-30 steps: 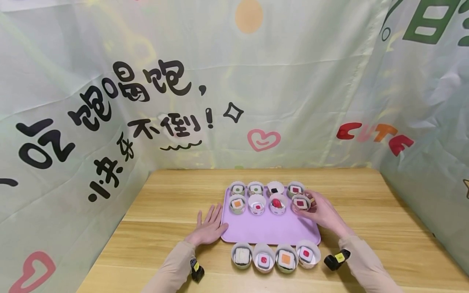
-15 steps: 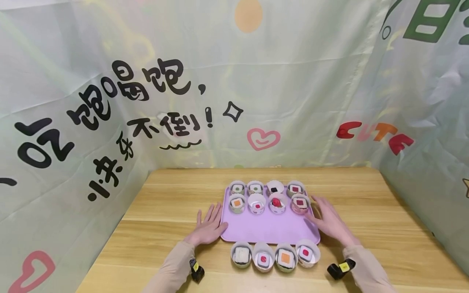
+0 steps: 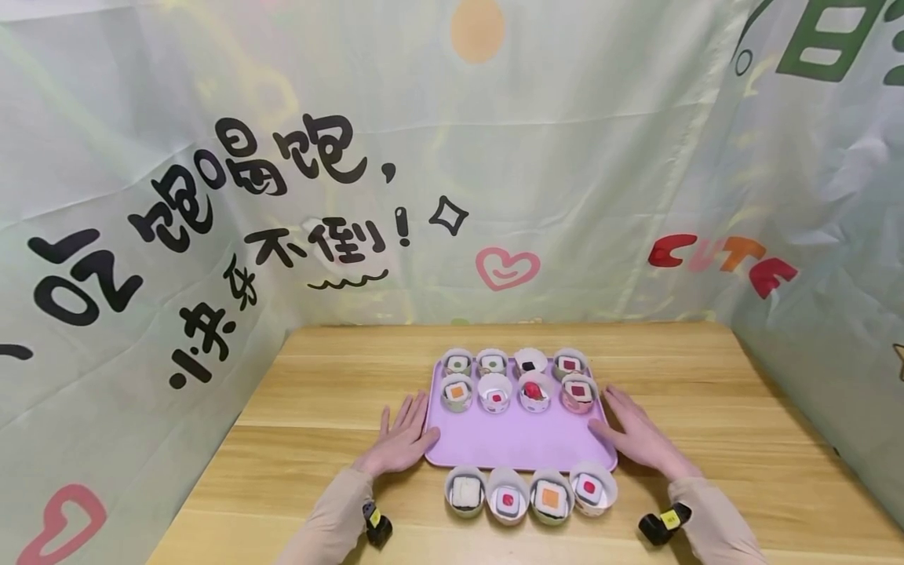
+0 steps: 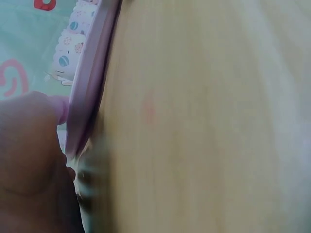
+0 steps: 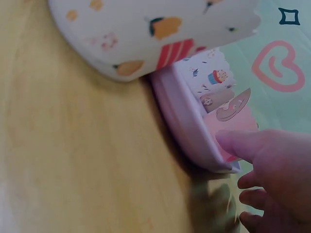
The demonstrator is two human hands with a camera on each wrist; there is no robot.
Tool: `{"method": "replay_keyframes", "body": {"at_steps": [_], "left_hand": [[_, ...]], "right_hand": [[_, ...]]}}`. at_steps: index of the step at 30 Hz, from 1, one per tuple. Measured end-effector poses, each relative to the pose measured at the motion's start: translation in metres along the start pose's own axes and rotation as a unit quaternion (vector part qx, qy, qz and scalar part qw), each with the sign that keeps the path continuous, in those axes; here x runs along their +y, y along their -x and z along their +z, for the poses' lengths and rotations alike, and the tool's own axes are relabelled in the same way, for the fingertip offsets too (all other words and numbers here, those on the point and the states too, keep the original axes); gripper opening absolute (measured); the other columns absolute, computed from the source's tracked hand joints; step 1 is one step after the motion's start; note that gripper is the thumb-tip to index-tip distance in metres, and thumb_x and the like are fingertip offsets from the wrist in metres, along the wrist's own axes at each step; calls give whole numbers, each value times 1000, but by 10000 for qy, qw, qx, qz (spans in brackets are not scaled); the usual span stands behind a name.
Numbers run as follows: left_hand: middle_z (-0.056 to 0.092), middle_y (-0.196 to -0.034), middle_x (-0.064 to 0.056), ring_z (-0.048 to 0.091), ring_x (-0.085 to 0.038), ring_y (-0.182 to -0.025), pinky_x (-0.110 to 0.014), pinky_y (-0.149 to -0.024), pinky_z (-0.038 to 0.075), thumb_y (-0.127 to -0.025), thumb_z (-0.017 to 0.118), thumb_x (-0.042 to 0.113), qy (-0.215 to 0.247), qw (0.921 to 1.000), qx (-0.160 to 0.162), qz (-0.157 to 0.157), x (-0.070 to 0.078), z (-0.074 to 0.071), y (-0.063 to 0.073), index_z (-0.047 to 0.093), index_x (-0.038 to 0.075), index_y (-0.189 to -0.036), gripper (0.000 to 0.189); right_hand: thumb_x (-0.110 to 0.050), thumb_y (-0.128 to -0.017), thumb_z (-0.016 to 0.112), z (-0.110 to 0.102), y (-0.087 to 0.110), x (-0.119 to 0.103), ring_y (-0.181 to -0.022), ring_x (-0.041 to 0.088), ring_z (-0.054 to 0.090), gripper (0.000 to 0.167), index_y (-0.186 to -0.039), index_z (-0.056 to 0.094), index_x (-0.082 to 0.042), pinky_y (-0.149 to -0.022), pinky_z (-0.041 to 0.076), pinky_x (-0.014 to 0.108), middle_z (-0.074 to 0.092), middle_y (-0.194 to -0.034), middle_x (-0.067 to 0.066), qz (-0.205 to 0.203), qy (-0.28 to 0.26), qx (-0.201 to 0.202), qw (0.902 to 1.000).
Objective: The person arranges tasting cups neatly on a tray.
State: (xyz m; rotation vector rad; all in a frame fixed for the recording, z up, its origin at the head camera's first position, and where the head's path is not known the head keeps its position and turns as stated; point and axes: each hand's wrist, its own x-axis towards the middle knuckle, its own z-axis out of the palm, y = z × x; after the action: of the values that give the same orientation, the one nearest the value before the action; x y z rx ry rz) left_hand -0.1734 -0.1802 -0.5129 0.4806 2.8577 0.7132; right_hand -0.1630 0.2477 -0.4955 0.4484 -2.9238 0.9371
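Note:
A lilac tray (image 3: 519,443) lies on the table with two rows of paper cups across its back half. Each cup has a small piece inside, several of them sushi-like blocks. My left hand (image 3: 399,443) lies flat at the tray's left edge, fingers spread, thumb over the rim. On the opposite side my right hand (image 3: 639,439) rests with straight fingers outside the tray and its thumb over the right rim. Nearest to it on the tray is a pink cup (image 3: 577,404) holding a white block with a dark red centre (image 3: 579,390). Neither hand holds a cup.
In front of the tray, a row of more cups stands on the wooden table (image 3: 339,361), among them one with an orange-centred block (image 3: 551,498). A printed cloth (image 3: 565,157) hangs behind and at both sides.
My right hand has let go of the pink cup at the tray's right end and moved back to the tray's right edge. The left hand has stayed in place.

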Motion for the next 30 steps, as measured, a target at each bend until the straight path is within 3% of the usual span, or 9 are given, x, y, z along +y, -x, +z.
{"method": "replay_keyframes", "body": {"at_steps": [6,12,21,25,30], "left_hand": [[10,-169,-22,4,-42,-157,-67,-121,-13,-107,36,43,290,9995,70,74,5,-9,3,10,-3,-160,74],[10,-169,-19,5,-40,-158,-66,-123,-7,-108,36,43,218,9995,201,113,8,-16,3,9,2,-161,73],[17,-168,-21,11,-42,-157,-64,-125,-1,-104,47,49,734,9938,165,816,18,-21,6,14,10,-162,78],[22,-166,-20,19,-44,-154,-69,-121,16,-97,58,52,870,9904,126,1067,25,-24,10,22,15,-162,83],[24,-163,-17,27,-38,-149,-67,-117,30,-92,65,57,539,9893,382,1305,31,-26,13,24,15,-161,91]], "right_hand": [[-34,-98,61,5,3,4,-142,64,20,73,-145,38,16,-113,16,76,27,-153,43,12,200,-101,9997],[-34,-101,56,8,5,5,-144,63,16,69,-148,37,13,-112,10,78,25,-155,42,59,182,-162,9997],[-33,-103,52,10,6,6,-144,63,14,68,-149,35,13,-113,7,78,22,-157,41,148,170,-204,9995],[-34,-103,52,10,6,6,-145,62,12,68,-149,34,13,-114,6,77,21,-158,40,190,144,-237,9994],[-34,-103,52,10,6,6,-146,62,12,69,-150,34,13,-114,5,77,20,-158,40,218,99,-259,9994]]}}
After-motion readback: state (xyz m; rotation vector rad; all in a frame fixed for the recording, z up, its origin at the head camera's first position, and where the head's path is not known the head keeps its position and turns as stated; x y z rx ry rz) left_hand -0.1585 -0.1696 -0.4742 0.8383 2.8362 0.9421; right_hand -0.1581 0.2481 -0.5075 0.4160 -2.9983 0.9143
